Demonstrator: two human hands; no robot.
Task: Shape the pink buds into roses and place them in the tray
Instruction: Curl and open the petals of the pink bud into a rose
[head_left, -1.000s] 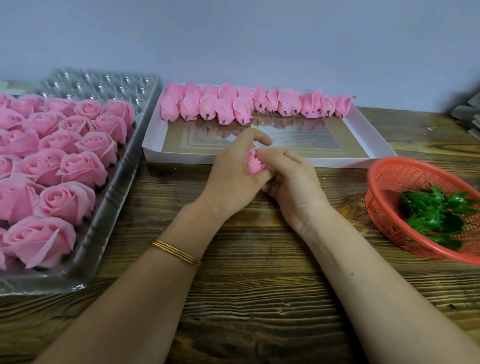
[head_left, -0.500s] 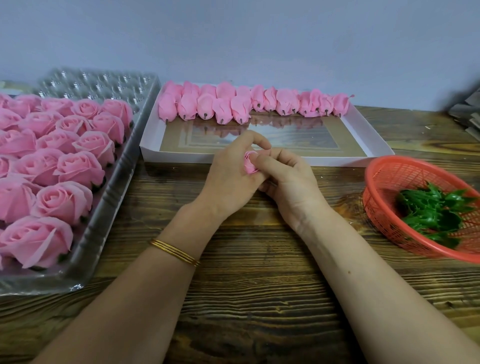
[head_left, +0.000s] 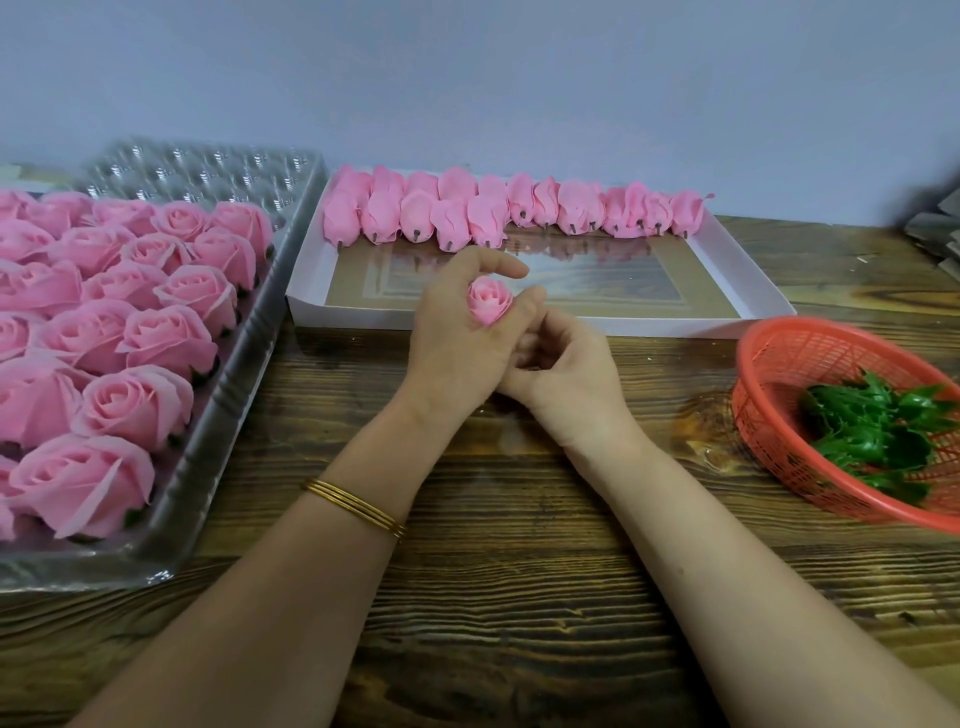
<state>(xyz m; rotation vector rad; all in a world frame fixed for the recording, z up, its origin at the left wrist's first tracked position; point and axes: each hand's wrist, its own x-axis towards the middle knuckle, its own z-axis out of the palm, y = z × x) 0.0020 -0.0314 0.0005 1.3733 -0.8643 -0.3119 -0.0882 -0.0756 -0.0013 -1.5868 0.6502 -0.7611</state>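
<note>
Wooden table (head_left: 519, 597): tray (head_left: 208, 467), box (head_left: 675, 325), basket (head_left: 769, 374) around bud (head_left: 489, 305).

Pink fabric roses (head_left: 130, 405), clear dimpled plastic tray (head_left: 244, 374), 9 o'clock. Pink folded buds (head_left: 488, 213), white shallow box (head_left: 649, 325), 12. Pink held bud (head_left: 488, 306). Orange-red mesh basket (head_left: 779, 364), green leaves (head_left: 878, 431), 3. Dark-brown streaked-grain wooden table (head_left: 519, 597).

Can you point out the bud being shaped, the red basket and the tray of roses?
pink bud (head_left: 488, 305), head view, on its spiral centre.
red basket (head_left: 810, 364), head view, on its mesh wall.
clear tray (head_left: 244, 374), head view, on its right rim.
</note>
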